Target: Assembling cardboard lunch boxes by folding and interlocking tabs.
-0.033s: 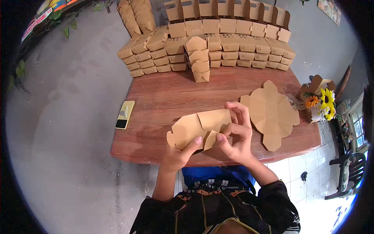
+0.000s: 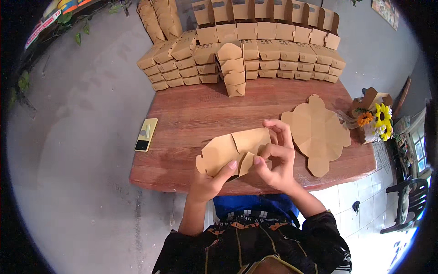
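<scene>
A partly folded brown cardboard food box (image 2: pixel 220 153) is held between both hands above the near edge of the table. My left hand (image 2: pixel 209 183) grips its left side, the thumb pressed on the near panel. With thumb and fingers, my right hand (image 2: pixel 279 166) pinches the right end beside a small raised flap (image 2: pixel 247 163). The fingers beneath the box are partly hidden. To the right of my right hand, a flat, unfolded cardboard blank (image 2: pixel 315 130) with rounded side flaps lies on the table.
On the reddish wooden table (image 2: pixel 191 109) a yellow phone (image 2: pixel 146 134) lies at the left edge. Nested open boxes (image 2: pixel 235 77) stand before rows of stacked closed boxes (image 2: pixel 278 55) at the back. Flowers (image 2: pixel 381 119) stand at the right corner, and a dark chair (image 2: pixel 407 203) beyond.
</scene>
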Motion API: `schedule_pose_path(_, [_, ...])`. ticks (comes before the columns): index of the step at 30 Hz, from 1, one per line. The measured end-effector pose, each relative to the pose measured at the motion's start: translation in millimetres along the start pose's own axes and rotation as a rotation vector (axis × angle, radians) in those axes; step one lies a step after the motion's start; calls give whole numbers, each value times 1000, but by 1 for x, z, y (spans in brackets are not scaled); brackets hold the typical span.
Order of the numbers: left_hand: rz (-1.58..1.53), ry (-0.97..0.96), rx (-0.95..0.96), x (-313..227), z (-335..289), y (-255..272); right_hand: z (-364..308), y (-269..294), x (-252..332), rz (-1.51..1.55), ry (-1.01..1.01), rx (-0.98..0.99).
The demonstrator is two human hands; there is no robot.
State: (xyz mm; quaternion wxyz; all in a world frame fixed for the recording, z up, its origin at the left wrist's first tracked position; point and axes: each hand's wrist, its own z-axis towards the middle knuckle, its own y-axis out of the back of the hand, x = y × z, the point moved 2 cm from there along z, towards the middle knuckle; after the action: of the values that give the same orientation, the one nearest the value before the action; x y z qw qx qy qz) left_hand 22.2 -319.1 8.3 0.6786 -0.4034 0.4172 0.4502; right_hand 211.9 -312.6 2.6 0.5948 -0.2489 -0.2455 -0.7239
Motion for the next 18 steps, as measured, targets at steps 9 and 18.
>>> schedule_pose_path(9, [83, -86, 3, -7, -3, -8, 8, 5, 0, -36, -52, 97])
schedule_pose_path(18, [586, -243, 56, 6, 11, -6, 20, 13, -4, 39, -287, 243])
